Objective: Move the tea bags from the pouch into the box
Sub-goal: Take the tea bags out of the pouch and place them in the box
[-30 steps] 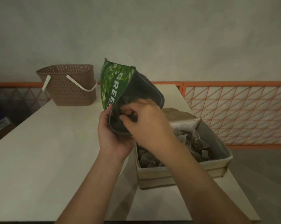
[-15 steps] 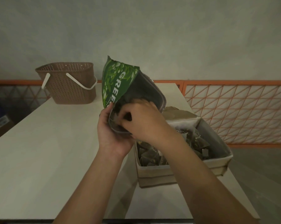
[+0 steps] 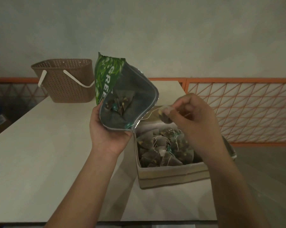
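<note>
Green pouch [image 3: 106, 83] is held up off the table [image 3: 40, 145] by the left hand [image 3: 109, 134]: palm under the lower edge of the mouth, thumb along the left side, fingers curled round the bottom rim. Pouch mouth is spread wide and tilted toward the camera; grey lining is exposed, and a few tea bags in pouch [image 3: 121, 102] are seen deep inside.

One pyramid tea bag [image 3: 165, 115] is pinched by the right hand [image 3: 193, 119], fingers [image 3: 169, 111] closed narrow on its upper corner. The bag hangs below the fingertips, just to the right of the pouch rim and clear of it, above the far end of the box [image 3: 172, 176]. A white string [image 3: 147, 116] is trailed from the bag back toward the pouch's lower right corner; whether the string end sits inside the pouch cannot be told.

The cardboard box is set on the table's right side, directly below and to the right of the pouch, top open. A pile of tea bags [image 3: 163, 150] with loose strings and tags is seen filling it. The right forearm is passed over the box's right half, hiding that part.

A brown perforated basket [image 3: 65, 86] with white handles is placed at the table's far left, behind the pouch, well apart from the box. An orange lattice railing [image 3: 237, 109] is seen beyond the table.
</note>
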A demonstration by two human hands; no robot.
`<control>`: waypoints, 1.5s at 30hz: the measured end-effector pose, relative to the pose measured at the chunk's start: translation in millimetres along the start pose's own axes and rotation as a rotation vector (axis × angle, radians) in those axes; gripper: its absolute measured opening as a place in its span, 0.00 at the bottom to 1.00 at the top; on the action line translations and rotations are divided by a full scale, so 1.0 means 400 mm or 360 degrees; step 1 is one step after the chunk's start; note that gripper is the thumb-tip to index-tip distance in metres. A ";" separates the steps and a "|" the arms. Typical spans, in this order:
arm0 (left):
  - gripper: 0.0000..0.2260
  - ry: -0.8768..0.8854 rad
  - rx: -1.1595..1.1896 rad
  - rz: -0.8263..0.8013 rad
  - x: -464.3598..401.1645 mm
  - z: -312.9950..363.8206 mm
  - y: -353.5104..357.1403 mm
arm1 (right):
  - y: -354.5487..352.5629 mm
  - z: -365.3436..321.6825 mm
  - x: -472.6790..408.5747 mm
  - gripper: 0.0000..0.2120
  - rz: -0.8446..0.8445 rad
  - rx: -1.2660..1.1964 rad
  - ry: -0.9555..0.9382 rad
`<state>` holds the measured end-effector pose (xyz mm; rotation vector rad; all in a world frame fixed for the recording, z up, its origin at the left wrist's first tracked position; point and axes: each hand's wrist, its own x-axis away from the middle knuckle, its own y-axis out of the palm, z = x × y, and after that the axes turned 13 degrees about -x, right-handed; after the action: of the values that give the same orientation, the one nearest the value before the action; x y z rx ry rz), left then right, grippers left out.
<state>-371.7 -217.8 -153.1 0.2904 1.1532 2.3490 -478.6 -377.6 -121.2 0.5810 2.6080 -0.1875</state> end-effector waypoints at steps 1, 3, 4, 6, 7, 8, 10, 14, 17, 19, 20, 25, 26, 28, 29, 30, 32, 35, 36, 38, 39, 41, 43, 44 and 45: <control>0.23 0.0007 -0.0001 -0.0014 0.002 0.001 0.001 | -0.005 0.016 0.004 0.05 0.0036 0.0016 0.0036; 0.23 0.0014 -0.0010 -0.0018 0.005 0.001 0.002 | -0.011 0.048 0.009 0.03 0.0069 0.0069 0.0077; 0.23 0.0014 -0.0013 -0.0009 0.006 0.001 0.001 | -0.011 0.065 0.011 0.02 0.0047 0.0162 0.0094; 0.23 0.0005 -0.0002 0.0006 0.009 0.002 -0.001 | -0.013 0.094 0.013 0.04 -0.0158 0.0525 0.0175; 0.23 0.0000 0.0006 0.0004 0.010 0.002 -0.002 | -0.014 0.105 0.014 0.05 -0.0337 0.0711 0.0242; 0.23 -0.0004 0.0011 -0.0003 0.010 0.002 -0.002 | -0.014 0.114 0.017 0.05 -0.0516 0.0849 0.0309; 0.23 -0.0006 0.0010 -0.0001 0.011 0.003 -0.002 | -0.014 0.124 0.023 0.08 -0.0734 0.0939 0.0413; 0.23 0.0011 -0.0004 0.0025 0.012 0.003 -0.004 | -0.012 0.109 0.023 0.20 -0.0673 0.0998 0.0440; 0.20 0.0009 -0.0026 0.0017 0.014 0.002 -0.003 | -0.007 0.092 0.022 0.13 -0.0400 0.0995 0.0097; 0.20 0.0003 -0.0019 0.0009 0.014 -0.001 -0.005 | 0.003 0.083 0.028 0.07 -0.0481 0.0925 0.0036; 0.20 -0.0003 -0.0012 0.0000 0.014 -0.002 -0.007 | 0.009 0.084 0.033 0.07 -0.0622 0.0952 0.0101; 0.25 -0.0016 -0.0001 -0.0101 0.012 -0.002 -0.020 | 0.020 0.077 0.071 0.20 -0.0922 0.0961 0.0471; 0.26 -0.0016 0.0002 -0.0109 0.012 -0.001 -0.020 | 0.014 0.071 0.074 0.18 -0.0867 0.0889 0.0456; 0.28 -0.0013 0.0006 -0.0106 0.013 -0.001 -0.019 | -0.007 0.060 0.076 0.11 -0.0687 0.0756 0.0369; 0.28 -0.0010 0.0000 -0.0099 0.013 -0.001 -0.017 | -0.020 0.060 0.074 0.08 -0.0579 0.0773 0.0259; 0.28 -0.0009 -0.0008 -0.0092 0.013 -0.002 -0.016 | -0.034 0.062 0.072 0.06 -0.0499 0.0847 0.0164; 0.27 -0.0013 -0.0013 -0.0075 0.011 -0.004 -0.014 | -0.058 0.071 0.068 0.09 -0.0508 0.1030 0.0196; 0.25 -0.0020 -0.0002 -0.0072 0.011 -0.007 -0.012 | -0.078 0.085 0.066 0.17 -0.0625 0.1108 0.0380; 0.24 -0.0025 0.0004 -0.0077 0.011 -0.008 -0.010 | -0.076 0.083 0.064 0.17 -0.0561 0.1076 0.0313; 0.22 -0.0035 -0.0003 -0.0076 0.012 -0.011 -0.009 | -0.054 0.068 0.054 0.13 -0.0302 0.0891 0.0117; 0.22 -0.0044 -0.0010 -0.0083 0.010 -0.012 -0.008 | -0.034 0.056 0.043 0.10 -0.0164 0.0715 0.0058; 0.22 -0.0081 -0.0012 -0.0114 0.011 -0.012 -0.003 | 0.008 0.040 0.007 0.13 -0.0020 0.0402 -0.0058; 0.23 -0.0125 -0.0012 -0.0135 0.014 -0.013 0.004 | 0.047 0.040 -0.035 0.19 0.0004 0.0372 -0.0271; 0.23 -0.0143 -0.0027 -0.0147 0.016 -0.013 0.008 | 0.066 0.042 -0.053 0.17 0.0031 0.0399 -0.0386; 0.23 -0.0153 -0.0039 -0.0161 0.016 -0.011 0.011 | 0.083 0.042 -0.068 0.15 0.0089 0.0412 -0.0489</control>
<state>-380.6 -219.6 -152.5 0.3254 1.0680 2.2348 -435.4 -361.6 -124.5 0.6550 2.2823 -0.5570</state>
